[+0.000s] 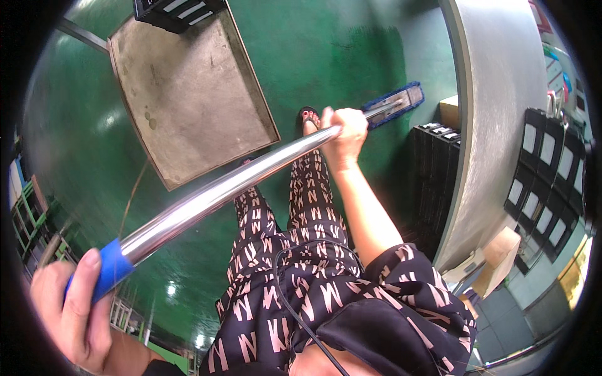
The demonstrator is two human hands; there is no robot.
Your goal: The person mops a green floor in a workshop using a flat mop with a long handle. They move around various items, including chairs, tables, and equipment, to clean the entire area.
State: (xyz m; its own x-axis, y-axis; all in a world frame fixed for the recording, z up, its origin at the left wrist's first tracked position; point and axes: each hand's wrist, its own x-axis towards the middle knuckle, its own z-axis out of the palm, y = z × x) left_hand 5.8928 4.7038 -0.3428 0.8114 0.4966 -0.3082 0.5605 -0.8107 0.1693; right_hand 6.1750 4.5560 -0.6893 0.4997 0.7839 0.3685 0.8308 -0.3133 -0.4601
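Observation:
A flat mop with a long shiny metal handle (213, 193) slants across my body from lower left to upper right. Around the blue grip (113, 271) at its top end, my left hand (75, 310) is closed. My right hand (346, 135) wraps the pole farther down, near my forward foot. Beyond it, the mop head (394, 105), with a blue fringe and a greyish top plate, rests on the green floor (332, 56) to the right, close to a stack of black crates (434, 169).
A flat cart (188, 94) with a worn beige deck stands ahead on the left, a black crate (179, 12) on its far end. On the right runs a long grey table (501, 75), with black bins (545, 178) and an open cardboard box (498, 260) beside it.

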